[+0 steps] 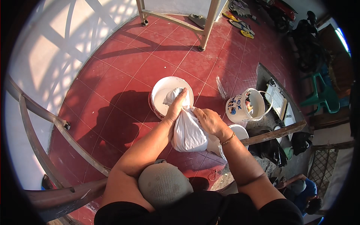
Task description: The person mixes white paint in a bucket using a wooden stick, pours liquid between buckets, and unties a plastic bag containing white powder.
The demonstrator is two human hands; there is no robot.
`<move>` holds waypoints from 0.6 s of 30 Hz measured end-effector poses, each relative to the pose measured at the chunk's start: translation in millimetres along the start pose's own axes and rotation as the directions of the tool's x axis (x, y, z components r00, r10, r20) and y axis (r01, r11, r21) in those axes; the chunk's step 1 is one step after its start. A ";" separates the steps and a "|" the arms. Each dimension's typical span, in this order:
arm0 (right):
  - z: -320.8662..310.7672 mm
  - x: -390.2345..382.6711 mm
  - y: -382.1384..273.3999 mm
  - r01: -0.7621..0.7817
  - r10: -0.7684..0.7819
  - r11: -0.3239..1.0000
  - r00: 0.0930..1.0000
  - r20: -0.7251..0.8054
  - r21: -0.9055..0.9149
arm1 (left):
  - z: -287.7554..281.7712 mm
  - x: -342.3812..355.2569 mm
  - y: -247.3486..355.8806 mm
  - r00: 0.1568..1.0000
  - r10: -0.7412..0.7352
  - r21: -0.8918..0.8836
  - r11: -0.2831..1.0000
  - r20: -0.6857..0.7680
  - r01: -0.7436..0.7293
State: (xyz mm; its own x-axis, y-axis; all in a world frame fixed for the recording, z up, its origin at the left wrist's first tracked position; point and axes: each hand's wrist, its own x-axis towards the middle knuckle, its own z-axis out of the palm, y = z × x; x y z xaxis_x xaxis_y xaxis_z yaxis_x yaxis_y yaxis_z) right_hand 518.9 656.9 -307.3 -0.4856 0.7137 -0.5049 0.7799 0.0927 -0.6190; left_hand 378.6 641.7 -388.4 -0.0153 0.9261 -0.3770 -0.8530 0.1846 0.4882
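Clasping hands: the left hand is curled around the gathered neck of a crumpled white bag of thin, soft material; the right hand pinches that neck from the other side, fingers nearly closed.
Why so held: the two-handed grip probably keeps the neck bunched and the load under control.
Bag: between the hands, its full belly on the near side of the grip; whether its base touches the floor cannot be told.
Long axis: from the loose, crumpled end beyond the grip, pointing forward-left, back to the belly, slightly rightward.
Round white bucket: just beyond the grip, mouth up, perhaps to be within reach.
White printed bucket with a bail handle: right of the grip, apart from it.
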 end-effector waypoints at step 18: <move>-32.8 12.6 -26.0 -0.036 -0.028 0.941 0.983 -0.182 -0.337 | -18.7 -5.2 -7.3 0.982 -0.161 0.096 0.984 0.098 0.152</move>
State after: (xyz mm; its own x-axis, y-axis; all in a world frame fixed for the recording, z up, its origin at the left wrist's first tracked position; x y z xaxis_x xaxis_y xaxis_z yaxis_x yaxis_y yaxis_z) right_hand 505.5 686.3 -277.8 -0.4270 0.8251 -0.3698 0.8844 0.2958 -0.3611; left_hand 375.2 629.4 -404.8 0.1735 0.9118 -0.3721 -0.7913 0.3540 0.4986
